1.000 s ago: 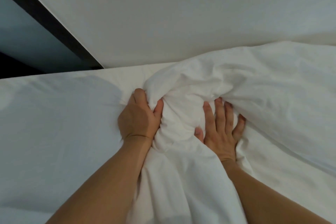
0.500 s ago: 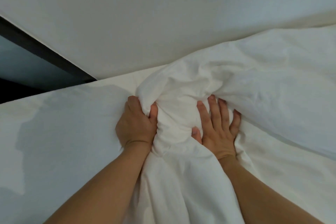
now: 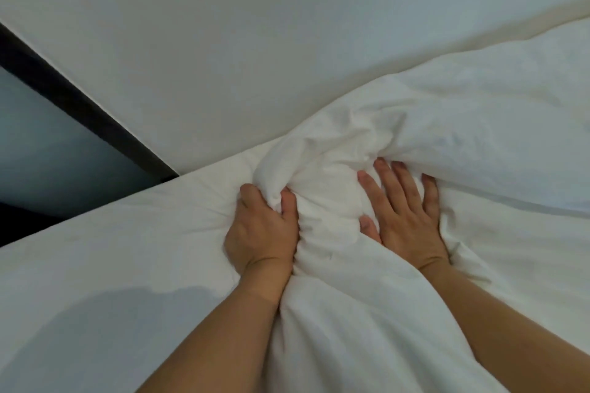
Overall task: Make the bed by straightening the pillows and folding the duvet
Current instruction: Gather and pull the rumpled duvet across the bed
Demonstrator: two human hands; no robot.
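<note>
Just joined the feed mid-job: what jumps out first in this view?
Dead centre, a bunched wad of white duvet is caught between two bare hands. The left hand grips the bunch with curled fingers and thumb, while the right hand presses flat against its other side with fingers spread. Around them lies the white bed sheet, with a pale wall behind and a dark strip at far left.

The left hand (image 3: 261, 230) grips a bunched duvet (image 3: 335, 201) fold while the right hand (image 3: 405, 217) presses flat beside it.
</note>
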